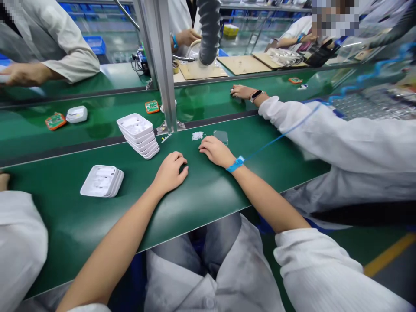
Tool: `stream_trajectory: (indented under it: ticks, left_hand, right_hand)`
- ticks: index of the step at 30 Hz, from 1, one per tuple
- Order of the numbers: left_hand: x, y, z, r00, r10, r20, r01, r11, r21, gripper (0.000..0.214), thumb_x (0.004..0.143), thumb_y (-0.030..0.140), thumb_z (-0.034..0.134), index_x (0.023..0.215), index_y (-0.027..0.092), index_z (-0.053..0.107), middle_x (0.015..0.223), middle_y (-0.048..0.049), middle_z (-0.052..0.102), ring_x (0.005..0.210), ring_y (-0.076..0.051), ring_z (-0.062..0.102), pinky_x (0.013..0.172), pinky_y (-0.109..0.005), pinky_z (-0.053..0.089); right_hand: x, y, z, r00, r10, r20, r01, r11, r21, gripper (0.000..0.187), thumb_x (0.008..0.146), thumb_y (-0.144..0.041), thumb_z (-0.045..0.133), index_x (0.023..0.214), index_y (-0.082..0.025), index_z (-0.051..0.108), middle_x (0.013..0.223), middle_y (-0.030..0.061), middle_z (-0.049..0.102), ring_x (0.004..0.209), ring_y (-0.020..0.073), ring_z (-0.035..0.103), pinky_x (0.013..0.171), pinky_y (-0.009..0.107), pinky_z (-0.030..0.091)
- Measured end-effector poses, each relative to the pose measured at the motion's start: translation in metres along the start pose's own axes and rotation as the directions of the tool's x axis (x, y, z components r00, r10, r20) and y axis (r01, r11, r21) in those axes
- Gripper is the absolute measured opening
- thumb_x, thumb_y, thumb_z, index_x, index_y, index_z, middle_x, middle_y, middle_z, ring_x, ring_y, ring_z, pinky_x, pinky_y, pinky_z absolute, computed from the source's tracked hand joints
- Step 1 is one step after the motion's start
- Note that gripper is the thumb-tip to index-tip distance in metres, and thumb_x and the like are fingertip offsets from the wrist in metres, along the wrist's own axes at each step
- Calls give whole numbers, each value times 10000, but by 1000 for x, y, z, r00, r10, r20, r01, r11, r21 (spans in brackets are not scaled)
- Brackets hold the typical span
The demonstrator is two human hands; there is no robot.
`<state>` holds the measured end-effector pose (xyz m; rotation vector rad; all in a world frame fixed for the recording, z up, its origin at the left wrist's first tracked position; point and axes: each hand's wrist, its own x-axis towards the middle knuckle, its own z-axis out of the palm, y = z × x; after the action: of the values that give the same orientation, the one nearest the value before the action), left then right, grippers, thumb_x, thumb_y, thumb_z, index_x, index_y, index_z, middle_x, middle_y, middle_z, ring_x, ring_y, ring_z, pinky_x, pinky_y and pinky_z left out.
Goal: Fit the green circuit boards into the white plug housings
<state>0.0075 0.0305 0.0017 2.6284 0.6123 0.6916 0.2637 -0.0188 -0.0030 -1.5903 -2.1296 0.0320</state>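
Note:
My left hand (171, 171) rests on the green work surface with its fingers loosely curled, thumb apart from them, and nothing visible between. Beside the pile of small white pieces (197, 136) is my right hand (217, 151), fingers bent down and drawn together; whatever is under the fingertips is hidden. A blue wrist strap (235, 164) circles that wrist. Just behind the hand lies a small clear flat piece (221, 137). A leaning stack of white plastic housings (138, 134) stands beyond my left hand, and a shorter stack of housings (102, 181) sits farther left.
A metal post (165, 65) rises at the work surface's far edge. Behind it runs a green belt (201, 99) carrying orange-edged circuit boards (152, 106) and a white housing (76, 114). A co-worker's hand (242, 92) reaches over it from the right. A blue coiled cord (344, 92) hangs at right.

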Motion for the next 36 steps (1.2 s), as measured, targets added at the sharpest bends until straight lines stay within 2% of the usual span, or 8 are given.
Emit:
stream_trajectory:
  ticks: [3,6,9,12,15,23,29,36]
  left_hand:
    - [1,2,0,1000,-4,-10,4,1000,-8,102,908,207,565,967,168,638,1045,-108,622,992,-252,607,926,-428,534]
    - [1,3,1,995,-67,-74,60,995,-82,114,899,177,571,1001,180,622,987,-71,634,865,-197,614,840,-367,545]
    - [0,1,2,945,-224,-239,187,968,-166,151,902,170,589,1051,188,607,885,-22,627,704,-140,579,716,-298,525]
    - [0,-2,3,887,-313,-339,263,947,-185,85,925,193,590,1003,182,623,843,-20,637,680,-138,579,669,-285,502]
    - [-1,-3,2,904,-294,-311,252,953,-170,79,936,185,571,938,179,650,835,-29,655,705,-148,603,678,-289,502]
    - [-2,-2,3,914,-288,-285,259,956,-138,132,883,97,568,937,174,660,829,-29,661,711,-159,619,674,-292,513]
    - [-6,2,1,917,-210,-339,200,978,-64,148,916,132,566,1025,179,655,867,-38,658,733,-161,620,699,-294,515]
    - [-2,2,-7,919,-150,-364,157,988,-9,128,951,223,557,964,198,681,800,-23,684,671,-155,625,649,-283,508]
  right_hand:
    - [11,-12,3,998,24,-62,-18,996,87,241,995,-189,456,916,-181,684,994,131,654,994,269,569,942,418,478]
    - [24,-34,11,967,161,-196,-95,947,306,187,976,-237,497,908,-202,667,946,94,666,936,242,595,907,401,495]
    - [36,-62,26,931,327,-161,-165,773,612,162,932,-345,589,921,-201,662,881,54,684,813,198,613,784,349,516]
    - [40,-80,38,948,316,-32,-168,585,794,219,897,-415,625,931,-198,640,860,29,679,745,161,618,716,309,521]
    - [37,-83,42,956,293,5,-166,531,831,220,881,-414,632,923,-198,619,832,15,657,714,146,614,708,304,527]
    - [34,-81,40,967,254,-34,-141,637,758,157,837,-330,660,913,-196,630,874,30,661,780,157,624,723,309,526]
    - [34,-81,41,947,322,23,-180,468,865,288,761,-310,725,988,-203,583,860,0,647,722,119,606,694,274,525]
    - [36,-78,39,940,336,58,-207,426,881,198,809,-299,734,935,-192,626,796,-15,652,721,123,629,699,269,540]
